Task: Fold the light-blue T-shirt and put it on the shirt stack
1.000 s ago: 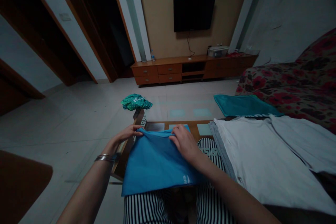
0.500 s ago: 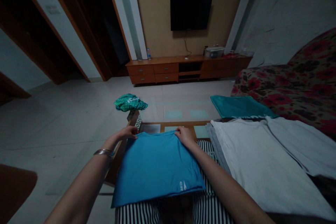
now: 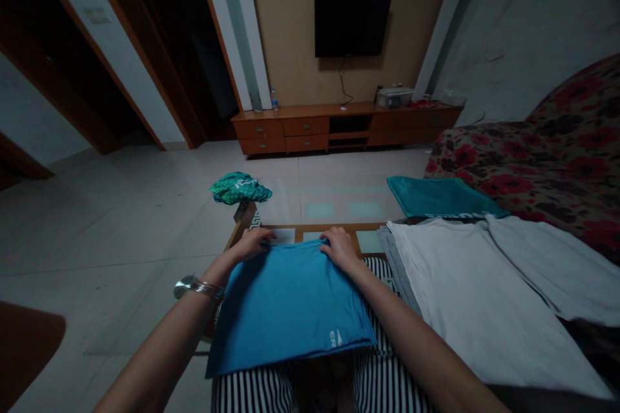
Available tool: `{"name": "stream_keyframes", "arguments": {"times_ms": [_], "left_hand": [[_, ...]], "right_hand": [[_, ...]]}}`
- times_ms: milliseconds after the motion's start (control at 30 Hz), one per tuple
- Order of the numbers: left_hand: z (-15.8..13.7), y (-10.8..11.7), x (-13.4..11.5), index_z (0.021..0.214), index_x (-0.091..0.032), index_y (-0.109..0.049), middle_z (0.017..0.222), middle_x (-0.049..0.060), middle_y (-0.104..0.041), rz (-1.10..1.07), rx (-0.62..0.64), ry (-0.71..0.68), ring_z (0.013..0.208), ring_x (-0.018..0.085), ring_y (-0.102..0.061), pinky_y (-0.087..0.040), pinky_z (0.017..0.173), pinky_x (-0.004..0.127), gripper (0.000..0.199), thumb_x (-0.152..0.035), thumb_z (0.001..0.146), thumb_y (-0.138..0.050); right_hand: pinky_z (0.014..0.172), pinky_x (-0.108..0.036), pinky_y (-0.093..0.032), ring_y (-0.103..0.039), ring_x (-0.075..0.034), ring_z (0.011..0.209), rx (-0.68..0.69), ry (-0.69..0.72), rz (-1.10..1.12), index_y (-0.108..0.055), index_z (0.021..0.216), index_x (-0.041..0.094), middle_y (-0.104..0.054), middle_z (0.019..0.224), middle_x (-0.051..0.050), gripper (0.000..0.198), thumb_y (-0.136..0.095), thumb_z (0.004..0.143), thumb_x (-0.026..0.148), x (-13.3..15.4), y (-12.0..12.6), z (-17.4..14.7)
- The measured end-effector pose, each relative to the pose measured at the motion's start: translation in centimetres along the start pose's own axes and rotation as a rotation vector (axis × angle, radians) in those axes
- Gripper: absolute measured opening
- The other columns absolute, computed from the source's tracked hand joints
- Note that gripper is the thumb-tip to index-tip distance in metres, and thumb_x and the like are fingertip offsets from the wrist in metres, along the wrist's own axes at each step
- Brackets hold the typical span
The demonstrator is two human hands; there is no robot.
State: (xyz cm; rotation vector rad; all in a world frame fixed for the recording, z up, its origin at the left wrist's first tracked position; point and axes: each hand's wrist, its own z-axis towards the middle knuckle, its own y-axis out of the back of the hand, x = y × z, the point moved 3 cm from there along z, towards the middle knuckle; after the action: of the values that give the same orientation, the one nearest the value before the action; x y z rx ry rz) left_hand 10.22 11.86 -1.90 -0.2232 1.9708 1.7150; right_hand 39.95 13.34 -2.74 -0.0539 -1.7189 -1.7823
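Observation:
A folded blue T-shirt (image 3: 295, 310) lies across the near side of the glass-topped table and over my striped lap, its small white print at the lower right. My left hand (image 3: 252, 244), with silver bangles on the wrist, grips its far edge left of the middle. Toward the right end of that same edge, my right hand (image 3: 340, 248) pinches the cloth between thumb and fingers. Beside my right forearm a white shirt (image 3: 475, 284) is spread flat over a grey garment (image 3: 400, 268).
A crumpled green garment (image 3: 239, 188) rests at the table's far left corner. Beyond the white shirt lies a folded teal garment (image 3: 436, 197), next to a flowered sofa (image 3: 523, 148). A low wooden cabinet (image 3: 305, 135) stands under the wall television (image 3: 352, 24).
My left hand has slid right along the shirt's far edge, from its left corner toward the middle. The right hand has hardly moved.

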Motion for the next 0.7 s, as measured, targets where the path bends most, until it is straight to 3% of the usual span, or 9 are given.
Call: {"name": "stream_keyframes", "arguments": {"times_ms": [133,333,433,567,700], "left_hand": [[0.5,0.1,0.1,0.077,-0.017,-0.065,0.082,0.005,-0.062,-0.069,0.01,0.086,0.089,0.024,-0.054,-0.039,0.08,0.03,0.019,-0.026,0.061,-0.065],[-0.2,0.4,1.0,0.079,-0.016,-0.055,0.068,-0.001,-0.055,-0.329,0.107,0.139,0.067,0.015,-0.05,-0.039,0.062,0.024,0.044,-0.059,0.069,-0.057],[0.0,-0.1,1.1,0.072,-0.017,-0.056,0.064,0.0,-0.055,-0.227,0.071,0.23,0.066,0.016,-0.051,-0.038,0.061,0.025,0.047,-0.063,0.064,-0.06],[0.5,-0.4,1.4,0.075,-0.018,-0.061,0.073,0.003,-0.061,-0.122,-0.014,0.273,0.077,0.021,-0.055,-0.039,0.066,0.027,0.042,-0.059,0.064,-0.062],[0.0,0.6,2.9,0.086,-0.015,-0.063,0.084,0.008,-0.064,-0.047,-0.056,0.274,0.083,0.023,-0.057,-0.043,0.071,0.03,0.049,-0.06,0.068,-0.056]], "right_hand": [[0.086,-0.03,-0.036,-0.055,-0.022,0.103,0.083,-0.027,-0.017,-0.07,0.099,0.02,-0.067,0.106,-0.009,0.021,-0.067,0.08,0.026,-0.5,-0.4,-0.1],[0.072,-0.022,-0.036,-0.06,-0.015,0.086,0.157,-0.111,0.102,-0.068,0.094,0.016,-0.07,0.095,-0.005,0.017,-0.059,0.082,0.023,-1.7,-0.8,0.5],[0.069,-0.022,-0.036,-0.059,-0.014,0.081,0.166,-0.133,0.089,-0.067,0.095,0.016,-0.069,0.092,-0.005,0.017,-0.058,0.082,0.023,-1.4,-0.8,0.8],[0.081,-0.028,-0.037,-0.056,-0.021,0.1,0.11,-0.16,0.012,-0.067,0.1,0.017,-0.065,0.106,-0.01,0.021,-0.061,0.081,0.025,-1.1,-0.6,0.7],[0.094,-0.034,-0.035,-0.047,-0.026,0.117,0.054,-0.17,-0.055,-0.061,0.121,0.019,-0.057,0.123,-0.013,0.042,-0.063,0.083,0.039,-2.1,-0.2,0.6]]}}
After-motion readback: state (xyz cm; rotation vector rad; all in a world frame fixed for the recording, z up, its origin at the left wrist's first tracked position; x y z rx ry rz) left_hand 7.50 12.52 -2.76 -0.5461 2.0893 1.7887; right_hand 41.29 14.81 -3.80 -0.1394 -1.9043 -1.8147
